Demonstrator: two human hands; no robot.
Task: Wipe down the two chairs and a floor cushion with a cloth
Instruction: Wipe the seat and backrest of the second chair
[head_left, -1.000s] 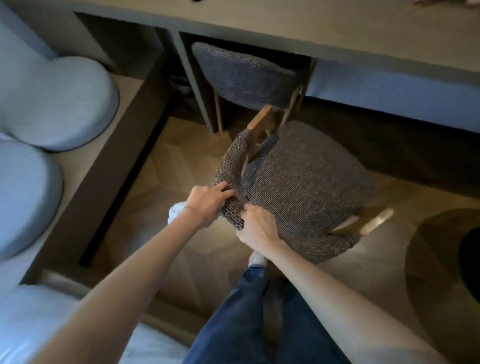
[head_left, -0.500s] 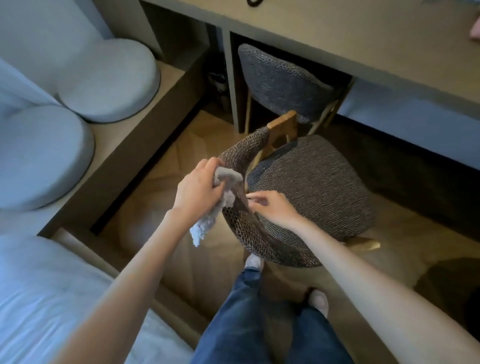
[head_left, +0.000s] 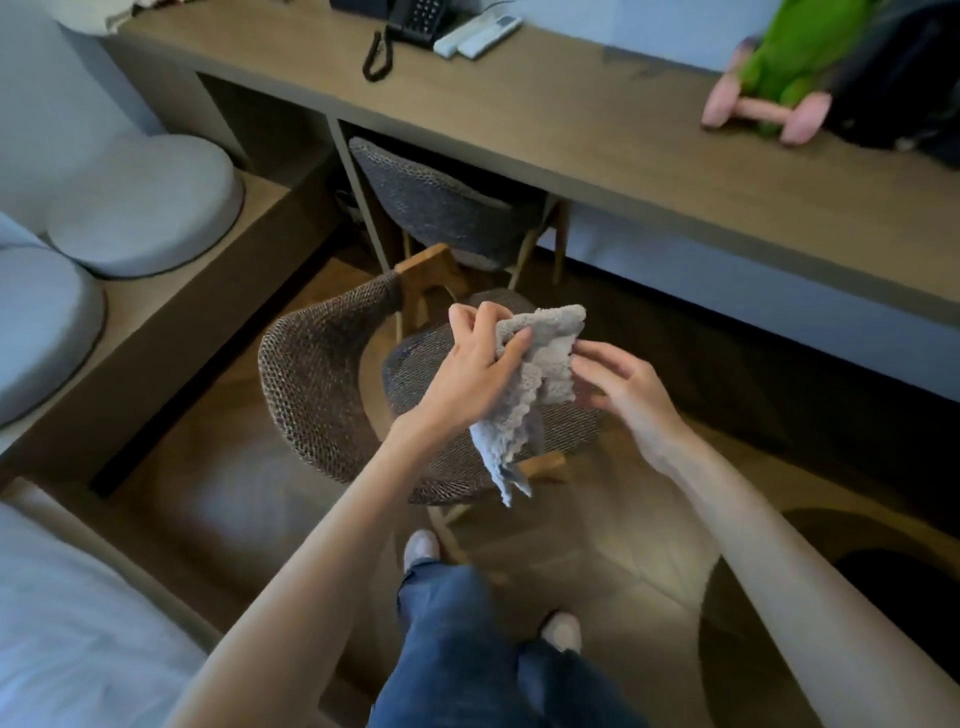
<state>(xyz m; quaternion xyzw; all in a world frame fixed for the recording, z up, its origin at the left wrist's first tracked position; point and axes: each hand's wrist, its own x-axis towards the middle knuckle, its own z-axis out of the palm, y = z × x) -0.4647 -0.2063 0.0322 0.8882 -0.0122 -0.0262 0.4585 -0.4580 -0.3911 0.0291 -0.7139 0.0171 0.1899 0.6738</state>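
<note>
Lifted off the chair (head_left: 311, 374) just now. Gripping the cloth (head_left: 550, 353) in the left hand (head_left: 470, 379), with the right hand (head_left: 626, 387) relaxed beside it. Probably refolding before wiping.

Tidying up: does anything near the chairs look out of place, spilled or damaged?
Only the near chair stands pulled out and turned side-on, while the second chair sits tucked under the desk. No spill or damage shows.

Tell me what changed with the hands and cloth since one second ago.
The left hand lifted the cloth off the chair back and holds it above the seat. The right hand let go of the chair back and came to the cloth's edge. The chair stayed in place.
</note>
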